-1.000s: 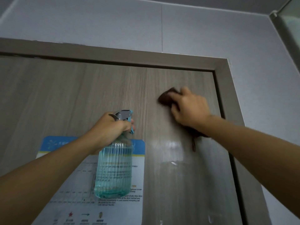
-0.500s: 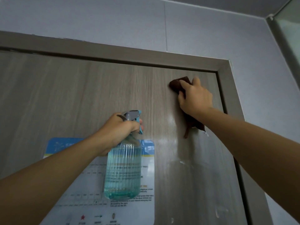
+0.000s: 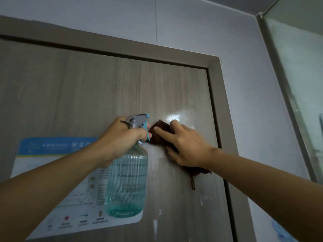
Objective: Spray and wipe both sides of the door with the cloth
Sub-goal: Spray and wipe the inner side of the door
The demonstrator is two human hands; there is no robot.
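Fingers around half-full spray bottle

the spray bottle hangs before the poster on the door; the cloth lies just right of it.
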